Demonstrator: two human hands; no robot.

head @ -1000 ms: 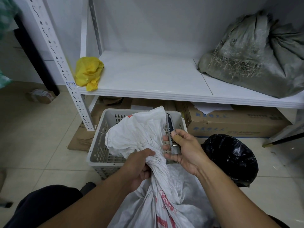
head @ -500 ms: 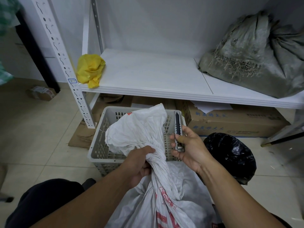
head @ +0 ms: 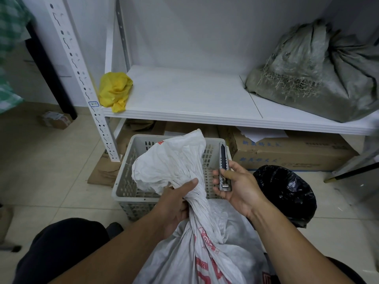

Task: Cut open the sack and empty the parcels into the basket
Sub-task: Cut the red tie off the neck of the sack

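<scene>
Two hands are working this one, and we are watching them closely. The white woven sack (head: 205, 259) is sitting on the floor, bulging with its load, right in front of the near wall of the grey basket (head: 126, 181). Its loose flared top is flopping over the basket's near rim.

We are judging it heavy down low and soft up top. The weave is looking thin, crinkly and a bit slippery, so the body is going to sag and shift when lifted. The twisted neck (head: 200, 203) is the place to take hold, where the cloth is bunching into a firm rope. That is exactly where the left hand (head: 174, 206) is clamping, fingers wrapping round the twist and thumb pressing along it.

The right hand (head: 242, 191) is hovering just beside the neck, not touching the cloth, with the utility knife (head: 224, 165) standing upright in the palm. The fingers are curling loosely round the handle and the thumb is resting along its side. We are not able to tell whether the blade is out.

We are reckoning the cut belongs just above the left hand's grip, blade travelling away from those knuckles, because taut cloth is going to part cleanly while slack cloth is going to snag. For the tipping, we are expecting the bottom corners to want a second hold.
</scene>
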